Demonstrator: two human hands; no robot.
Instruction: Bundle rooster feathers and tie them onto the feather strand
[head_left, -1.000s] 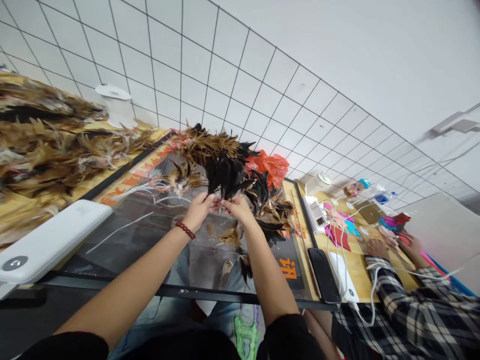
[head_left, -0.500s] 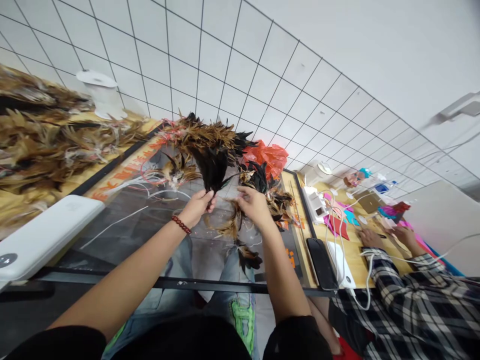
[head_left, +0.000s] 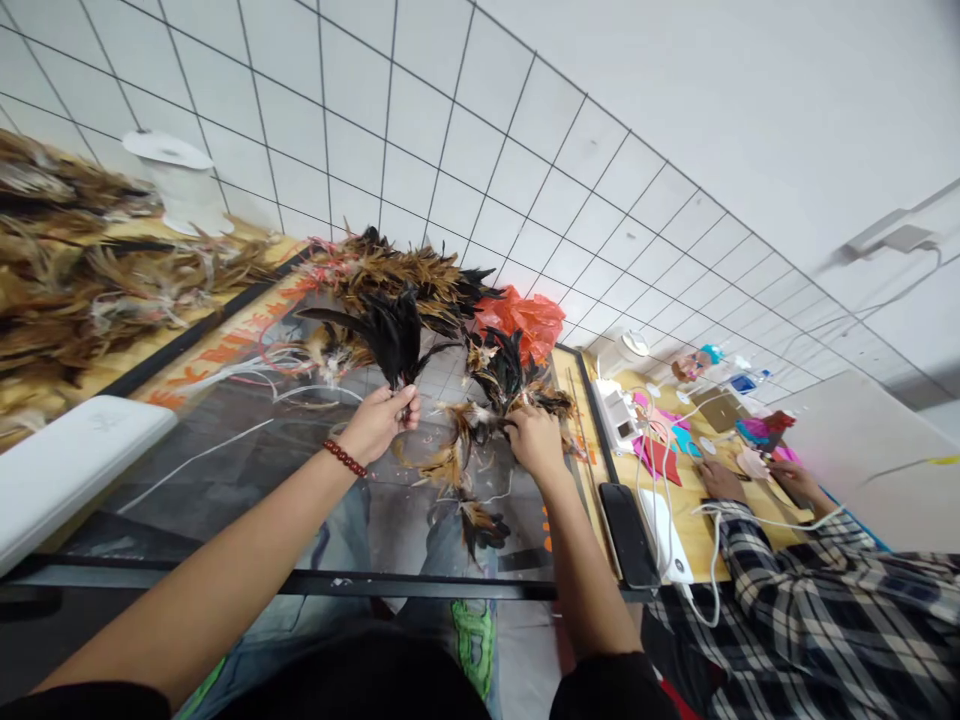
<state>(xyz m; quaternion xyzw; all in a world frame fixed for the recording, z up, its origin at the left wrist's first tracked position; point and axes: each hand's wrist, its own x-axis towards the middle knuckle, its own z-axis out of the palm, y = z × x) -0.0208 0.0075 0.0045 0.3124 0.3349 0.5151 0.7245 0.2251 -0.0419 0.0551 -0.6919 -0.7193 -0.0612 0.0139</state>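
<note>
My left hand (head_left: 380, 422), with a beaded bracelet (head_left: 345, 457) at the wrist, is closed round the base of a bunch of black feathers (head_left: 395, 335). The bunch fans out upward, and one long feather sticks out to the left. My right hand (head_left: 535, 438) is down at a loose pile of black and brown feathers (head_left: 499, 370). Its fingers are bent and pinched at a dark feather there; the fingertips are partly hidden. Between the hands lie loose brown feathers (head_left: 442, 462), with a small dark brown tuft (head_left: 481, 528) closer to me.
A long heap of brown feathers (head_left: 405, 272) lies behind, beside a red plastic bag (head_left: 525, 322). White power bank (head_left: 82, 470) stands left; a phone (head_left: 628, 535) and white cables lie right. Another person's hand (head_left: 721, 481) works among coloured pieces. A wire grid (head_left: 420, 130) backs the table.
My right hand has moved right and down from beside the bunch to the loose feather pile. My left hand keeps the black bunch, which is now more spread. The view has shifted slightly.
</note>
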